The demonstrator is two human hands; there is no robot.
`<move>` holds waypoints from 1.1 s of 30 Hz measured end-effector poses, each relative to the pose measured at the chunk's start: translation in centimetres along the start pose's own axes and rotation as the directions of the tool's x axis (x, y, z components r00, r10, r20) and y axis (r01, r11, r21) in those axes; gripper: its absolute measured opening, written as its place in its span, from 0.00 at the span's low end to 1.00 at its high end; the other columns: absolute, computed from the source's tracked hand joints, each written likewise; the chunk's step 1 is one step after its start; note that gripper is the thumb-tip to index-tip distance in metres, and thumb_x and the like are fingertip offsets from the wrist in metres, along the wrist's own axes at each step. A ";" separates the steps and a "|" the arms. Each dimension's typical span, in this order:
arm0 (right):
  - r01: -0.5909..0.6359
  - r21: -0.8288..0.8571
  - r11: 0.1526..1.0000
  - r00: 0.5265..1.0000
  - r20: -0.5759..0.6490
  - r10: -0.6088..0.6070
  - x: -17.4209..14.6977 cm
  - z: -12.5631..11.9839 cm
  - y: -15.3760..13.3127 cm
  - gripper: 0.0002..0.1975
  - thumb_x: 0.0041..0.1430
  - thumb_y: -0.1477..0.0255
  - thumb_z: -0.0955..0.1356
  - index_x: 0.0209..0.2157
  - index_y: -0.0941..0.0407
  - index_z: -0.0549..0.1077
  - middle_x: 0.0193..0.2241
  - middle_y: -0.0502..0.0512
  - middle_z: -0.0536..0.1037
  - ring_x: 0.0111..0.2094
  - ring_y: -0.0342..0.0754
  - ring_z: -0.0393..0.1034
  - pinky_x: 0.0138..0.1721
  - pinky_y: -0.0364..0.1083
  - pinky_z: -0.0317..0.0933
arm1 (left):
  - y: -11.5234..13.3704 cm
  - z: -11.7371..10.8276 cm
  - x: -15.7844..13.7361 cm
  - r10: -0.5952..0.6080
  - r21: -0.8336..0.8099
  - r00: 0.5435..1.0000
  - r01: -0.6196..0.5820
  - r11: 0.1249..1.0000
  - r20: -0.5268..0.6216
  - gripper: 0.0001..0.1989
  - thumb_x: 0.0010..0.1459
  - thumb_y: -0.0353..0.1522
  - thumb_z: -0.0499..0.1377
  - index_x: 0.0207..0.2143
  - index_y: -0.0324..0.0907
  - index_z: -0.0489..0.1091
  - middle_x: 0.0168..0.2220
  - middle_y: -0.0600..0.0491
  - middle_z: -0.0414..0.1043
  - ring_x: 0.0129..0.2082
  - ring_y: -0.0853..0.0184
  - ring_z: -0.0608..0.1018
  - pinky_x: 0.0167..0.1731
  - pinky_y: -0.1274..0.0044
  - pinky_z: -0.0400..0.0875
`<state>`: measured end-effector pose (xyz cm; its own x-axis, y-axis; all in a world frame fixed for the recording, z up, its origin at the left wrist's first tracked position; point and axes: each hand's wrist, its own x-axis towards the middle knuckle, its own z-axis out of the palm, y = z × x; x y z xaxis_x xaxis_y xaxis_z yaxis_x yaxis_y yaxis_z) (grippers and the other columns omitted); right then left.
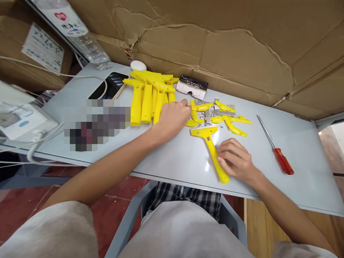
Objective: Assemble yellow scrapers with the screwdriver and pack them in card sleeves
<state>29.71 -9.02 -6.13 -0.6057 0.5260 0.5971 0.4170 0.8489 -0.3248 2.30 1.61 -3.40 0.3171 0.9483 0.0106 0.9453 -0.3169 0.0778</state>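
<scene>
A yellow scraper (214,156) lies on the table with its wide head pointing away from me. My right hand (236,159) is beside its handle, fingers curled and fingertips at the handle's edge; whatever they pinch is hidden. Farther left, my left hand (176,118) reaches over the table, its fingers closed at the edge of a pile of yellow scraper head pieces (232,125) and metal blade plates (223,113). I cannot make out what that hand holds. Several yellow scraper handles (136,105) are stacked just behind and left of it.
A red-handled screwdriver (282,161) lies at the right. Behind the pile stands a small black-and-white box (192,87). On the left are a phone (111,86), a plastic bottle (77,34), a white power strip (29,122) with cables, and a blurred-out patch. Cardboard (215,39) lines the back.
</scene>
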 end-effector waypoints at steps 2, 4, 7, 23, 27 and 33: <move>0.002 0.004 1.000 0.998 0.060 -0.002 0.1 -0.2 -0.2 0.07 0.64 0.77 0.73 0.40 0.54 0.72 0.38 0.57 0.76 0.43 0.52 0.71 0.42 0.54 0.69 | 0.1 -0.1 -0.1 -0.008 0.007 1.000 0.008 1.000 -0.001 0.23 0.78 0.33 0.47 0.51 0.37 0.83 0.53 0.33 0.79 0.47 0.45 0.83 0.41 0.60 0.72; 0.024 0.008 1.000 0.989 0.146 -0.025 0.1 -0.3 -0.6 0.07 0.64 0.72 0.74 0.43 0.54 0.74 0.41 0.59 0.77 0.46 0.54 0.71 0.43 0.55 0.68 | 0.2 -0.2 -0.2 -0.009 0.021 1.000 0.009 1.000 0.008 0.24 0.78 0.33 0.46 0.50 0.37 0.83 0.53 0.33 0.79 0.46 0.46 0.84 0.39 0.61 0.71; 0.053 0.022 0.998 0.977 0.205 -0.056 0.0 -0.2 -1.1 0.11 0.65 0.67 0.73 0.46 0.55 0.75 0.43 0.60 0.76 0.46 0.54 0.71 0.42 0.54 0.66 | 0.3 -0.5 -0.4 0.009 0.039 1.000 -0.010 0.999 0.026 0.24 0.77 0.33 0.46 0.50 0.38 0.83 0.51 0.35 0.80 0.44 0.48 0.84 0.38 0.62 0.71; 0.080 0.008 0.997 0.981 0.177 -0.080 -0.8 1.0 -0.9 0.19 0.66 0.63 0.72 0.55 0.55 0.75 0.42 0.59 0.77 0.42 0.51 0.68 0.42 0.52 0.62 | -0.1 -1.2 -1.4 0.031 0.066 0.996 -0.036 0.997 0.078 0.20 0.77 0.34 0.51 0.48 0.40 0.84 0.52 0.40 0.81 0.46 0.49 0.85 0.38 0.66 0.71; 0.077 -0.001 0.997 0.980 0.182 -0.076 -0.7 1.0 -0.9 0.19 0.66 0.63 0.72 0.55 0.55 0.75 0.43 0.58 0.77 0.42 0.51 0.68 0.42 0.52 0.62 | -0.3 -1.1 -1.3 0.027 0.053 0.998 -0.031 0.998 0.060 0.20 0.77 0.34 0.51 0.49 0.42 0.84 0.51 0.41 0.82 0.46 0.51 0.85 0.38 0.67 0.70; 0.071 0.013 0.997 0.982 0.177 -0.072 -0.7 1.1 -0.7 0.18 0.67 0.63 0.72 0.55 0.55 0.75 0.42 0.58 0.77 0.42 0.51 0.69 0.42 0.52 0.62 | -0.4 -1.0 -1.2 0.096 0.028 0.993 -0.099 0.995 0.068 0.21 0.77 0.36 0.51 0.52 0.44 0.84 0.52 0.41 0.81 0.45 0.51 0.85 0.39 0.66 0.70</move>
<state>29.09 -9.93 -7.10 -0.7443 0.4644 0.4800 0.3643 0.8846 -0.2910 1.49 0.61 -2.42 0.4113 0.9101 -0.0498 0.9112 -0.4091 0.0484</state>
